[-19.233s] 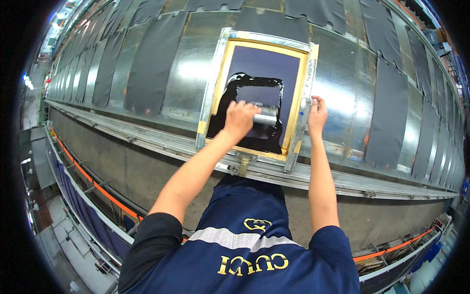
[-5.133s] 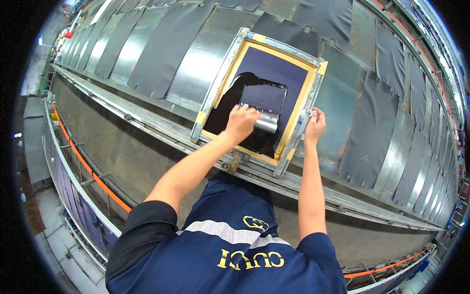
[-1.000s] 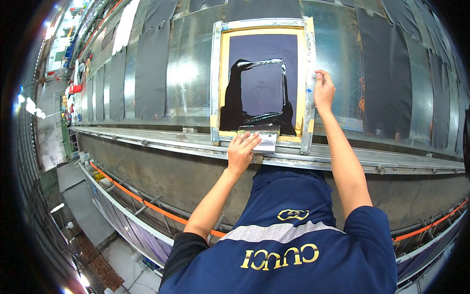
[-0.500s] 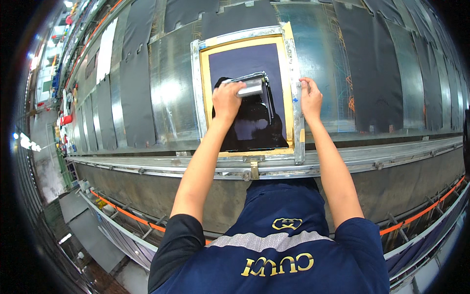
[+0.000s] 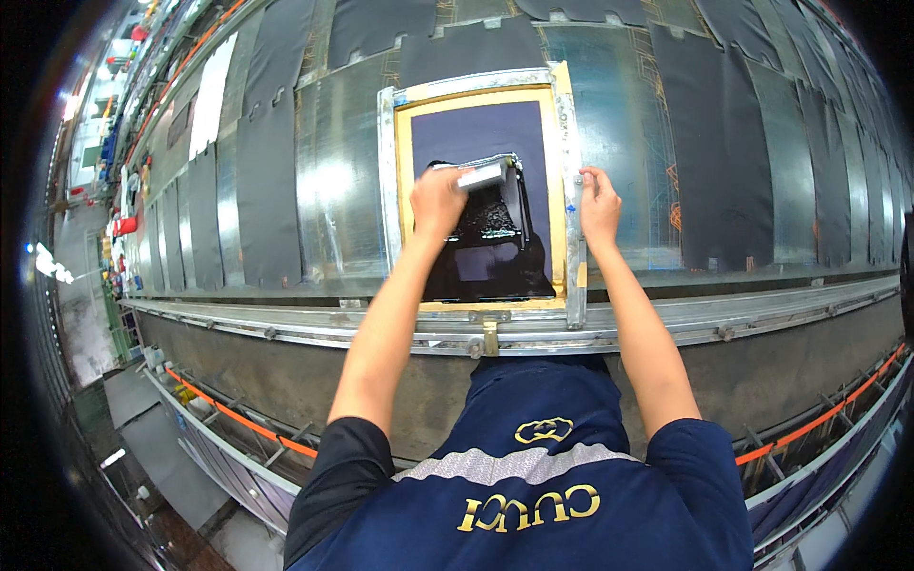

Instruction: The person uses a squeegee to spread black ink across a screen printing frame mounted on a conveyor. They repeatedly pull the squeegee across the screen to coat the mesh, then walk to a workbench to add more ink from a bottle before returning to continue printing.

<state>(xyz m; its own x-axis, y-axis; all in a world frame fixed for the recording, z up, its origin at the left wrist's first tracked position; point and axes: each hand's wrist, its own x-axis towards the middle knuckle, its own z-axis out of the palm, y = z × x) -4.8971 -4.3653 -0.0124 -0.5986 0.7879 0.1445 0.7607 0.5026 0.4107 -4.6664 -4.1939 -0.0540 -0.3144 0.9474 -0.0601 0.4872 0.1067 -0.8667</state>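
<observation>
A screen-printing frame (image 5: 568,124) with a metal rim and yellow inner border lies on the long table before me. Its dark purple mesh (image 5: 476,128) shows bare at the far end, while wet black ink (image 5: 486,274) covers the nearer part. My left hand (image 5: 438,203) is closed around the grey metal handle of a squeegee (image 5: 484,175), which sits tilted on the inked mesh. Ink hides the squeegee's lower edge. At the frame's right rail, my right hand (image 5: 601,205) pinches the metal edge, thumb and fingers together.
Dark fabric panels (image 5: 709,152) lie in rows along the shiny table (image 5: 343,181) on both sides. A metal rail (image 5: 657,324) runs along the near edge, with a brass-coloured bracket (image 5: 490,335) below the frame. Orange-edged racks (image 5: 795,431) flank me.
The view has shifted slightly, placing the frame lower. The squeegee handle has tipped and looks narrower, and a rippled, glossy band now shows in the ink just below it. Both hands keep their holds.
</observation>
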